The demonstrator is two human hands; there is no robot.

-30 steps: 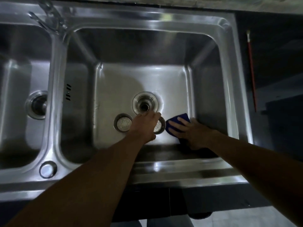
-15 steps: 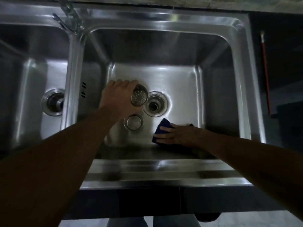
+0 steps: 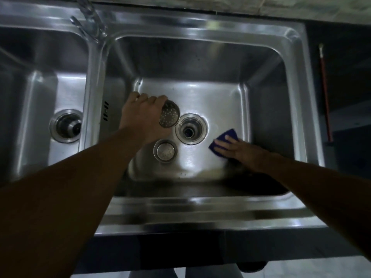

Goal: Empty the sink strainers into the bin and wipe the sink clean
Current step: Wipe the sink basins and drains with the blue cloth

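Observation:
My left hand (image 3: 140, 117) grips a perforated metal strainer (image 3: 169, 114), tilted on its side just left of the open drain (image 3: 190, 129) in the right basin (image 3: 261, 77). A second strainer (image 3: 165, 151) sits upright on the basin floor below that hand. My right hand (image 3: 239, 150) presses flat on a blue cloth (image 3: 224, 140) on the basin floor, right of the drain.
The left basin (image 3: 40, 81) has its own drain (image 3: 67, 125). A tap (image 3: 90, 19) stands on the divider at the back. A red-handled brush (image 3: 325, 91) lies on the dark counter to the right. The sink's front rim (image 3: 200, 213) is near me.
My left hand picked one strainer off the basin floor and lifted it left of the drain. The right hand slid the blue cloth to the right.

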